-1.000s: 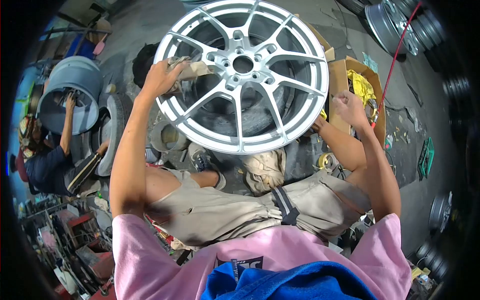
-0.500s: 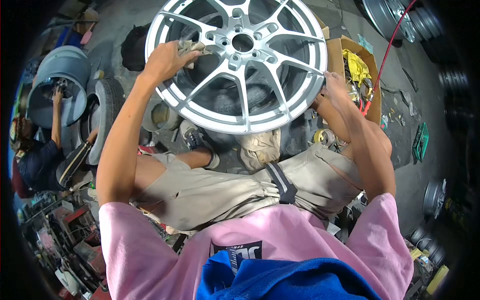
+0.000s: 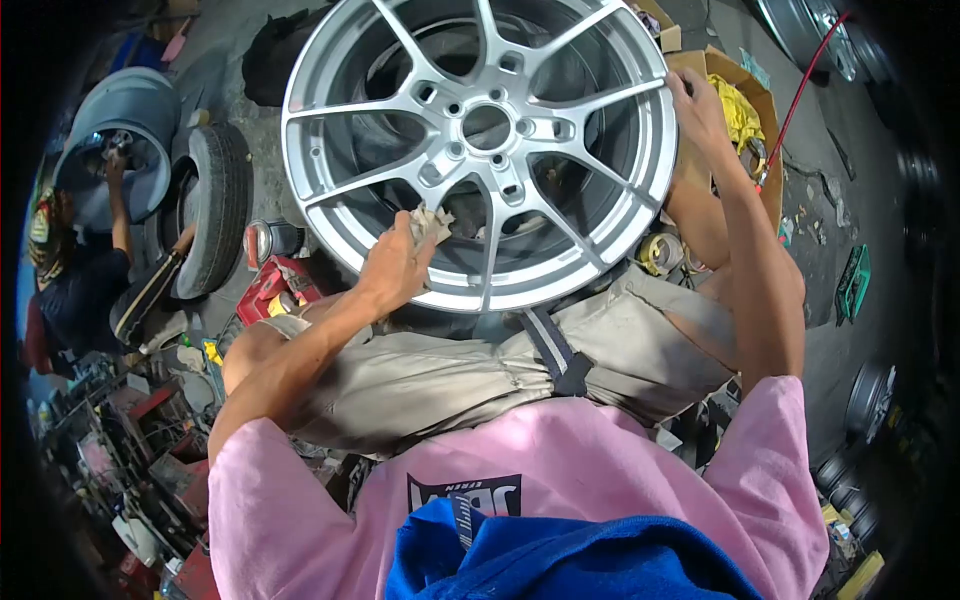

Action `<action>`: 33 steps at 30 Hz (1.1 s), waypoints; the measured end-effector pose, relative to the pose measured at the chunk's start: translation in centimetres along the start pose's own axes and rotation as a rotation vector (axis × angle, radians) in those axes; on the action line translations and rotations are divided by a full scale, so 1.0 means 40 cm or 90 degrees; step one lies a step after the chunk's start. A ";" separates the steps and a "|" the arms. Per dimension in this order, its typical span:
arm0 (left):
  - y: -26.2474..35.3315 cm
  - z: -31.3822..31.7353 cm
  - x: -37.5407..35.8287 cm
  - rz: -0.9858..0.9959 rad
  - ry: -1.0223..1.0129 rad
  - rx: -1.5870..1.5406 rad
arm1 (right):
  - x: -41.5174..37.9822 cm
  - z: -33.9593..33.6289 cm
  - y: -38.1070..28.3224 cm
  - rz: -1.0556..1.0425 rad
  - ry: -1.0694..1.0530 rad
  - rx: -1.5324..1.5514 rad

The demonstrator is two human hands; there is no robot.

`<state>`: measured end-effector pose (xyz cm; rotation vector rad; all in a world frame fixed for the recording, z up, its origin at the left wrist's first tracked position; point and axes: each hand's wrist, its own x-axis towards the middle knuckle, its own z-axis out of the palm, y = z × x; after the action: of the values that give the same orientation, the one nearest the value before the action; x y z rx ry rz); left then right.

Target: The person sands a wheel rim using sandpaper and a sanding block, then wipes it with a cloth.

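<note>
Silver, round, multi-spoke metal wheel rim (image 3: 478, 160) is lying face-up before the person, near edge close to the lap. Right hand (image 3: 700, 112), fingers bent, is touching its right edge; cannot tell whether gripping. Left hand (image 3: 394, 264) is clasping crumpled beige cloth (image 3: 431, 227) at the lower-left spokes. Step judged: rubbing down spokes. Next move probably calls for steadying the rim.

From here the wheel (image 3: 478, 168) looks like silver metal, smooth, with a satin sheen along its spokes. The crumpled scrap (image 3: 432, 224) is matt and creased; cloth or paper, I can't tell. The tyre (image 3: 228, 210) is dull rubber, the box (image 3: 694, 150) plain brown cardboard, the shorts (image 3: 430, 372) wrinkled matt cloth, the shirt (image 3: 580, 460) smoother pink fabric.
</note>
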<state>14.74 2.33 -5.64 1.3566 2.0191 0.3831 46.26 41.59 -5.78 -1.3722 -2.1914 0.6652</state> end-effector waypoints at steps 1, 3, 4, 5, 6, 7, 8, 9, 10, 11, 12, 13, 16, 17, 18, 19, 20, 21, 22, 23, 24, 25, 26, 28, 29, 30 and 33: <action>-0.004 0.007 -0.008 -0.009 0.018 -0.028 | 0.001 0.000 -0.017 0.011 0.001 -0.001; 0.007 -0.023 -0.014 -0.002 -0.015 0.015 | -0.002 0.009 -0.038 0.035 0.004 -0.015; 0.022 -0.042 -0.010 0.009 -0.042 0.053 | -0.001 0.000 -0.034 0.039 0.011 -0.020; 0.038 -0.063 -0.007 0.019 -0.054 0.102 | 0.002 -0.012 -0.022 0.003 -0.023 -0.053; 0.058 -0.088 -0.006 0.018 -0.076 0.193 | 0.010 -0.024 -0.012 -0.036 -0.057 -0.087; 0.098 -0.124 -0.006 0.024 -0.115 0.199 | 0.020 -0.046 0.003 -0.051 -0.058 -0.081; 0.142 -0.157 -0.008 0.025 -0.155 0.204 | 0.029 -0.067 0.018 -0.067 -0.059 -0.075; 0.186 -0.188 -0.004 0.024 -0.154 0.201 | 0.040 -0.107 0.024 -0.100 -0.039 -0.117; 0.235 -0.212 0.013 0.056 -0.208 0.134 | 0.056 -0.139 0.014 -0.135 -0.019 -0.157; 0.270 -0.215 0.037 0.086 -0.262 0.066 | 0.053 -0.193 -0.029 -0.080 -0.045 -0.098; 0.285 -0.191 0.067 0.140 -0.212 -0.009 | 0.043 -0.242 -0.064 -0.024 -0.070 -0.041; 0.305 -0.161 0.105 0.194 -0.161 -0.085 | 0.047 -0.272 -0.043 -0.116 -0.019 -0.145; 0.441 -0.062 0.209 0.201 -0.040 -0.229 | 0.007 -0.330 -0.056 -0.013 -0.064 -0.061; 0.485 -0.020 0.229 0.215 0.031 -0.265 | -0.010 -0.322 -0.035 -0.006 -0.050 -0.039; 0.515 0.041 0.252 0.283 0.121 -0.252 | -0.029 -0.312 -0.017 -0.003 -0.050 -0.037; 0.535 0.107 0.270 0.334 0.154 -0.192 | -0.049 -0.301 0.001 0.028 -0.117 -0.034; 0.547 0.170 0.288 0.384 0.186 -0.129 | -0.062 -0.294 0.013 0.057 -0.184 -0.029; 0.560 0.227 0.294 0.359 0.132 -0.110 | -0.072 -0.294 0.020 0.035 -0.205 -0.005; 0.571 0.283 0.296 0.335 0.078 -0.094 | -0.086 -0.294 0.013 0.040 -0.205 -0.002; 0.588 0.320 0.297 0.343 0.140 -0.088 | -0.097 -0.295 -0.003 0.040 -0.169 0.018; 0.592 0.346 0.314 0.347 0.136 -0.086 | -0.101 -0.301 -0.008 0.041 -0.131 0.038; 0.603 0.353 0.320 0.331 0.167 -0.113 | -0.100 -0.311 -0.001 0.048 -0.129 0.040; 0.607 0.360 0.322 0.311 0.195 -0.138 | -0.102 -0.317 0.007 0.054 -0.134 0.037; 0.603 0.355 0.369 0.309 0.184 -0.125 | -0.104 -0.313 0.031 0.060 -0.144 0.041; 0.605 0.351 0.404 0.327 0.252 -0.109 | -0.099 -0.316 0.049 0.065 -0.150 0.061; 0.612 0.353 0.430 0.349 0.318 -0.095 | -0.098 -0.324 0.069 0.072 -0.153 0.079; 0.635 0.349 0.446 0.338 0.356 -0.145 | -0.113 -0.339 0.088 0.084 -0.136 0.074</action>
<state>37.73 27.35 -7.82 1.7611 1.9080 1.3120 58.77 40.88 1.94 -1.4523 -2.1952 1.0144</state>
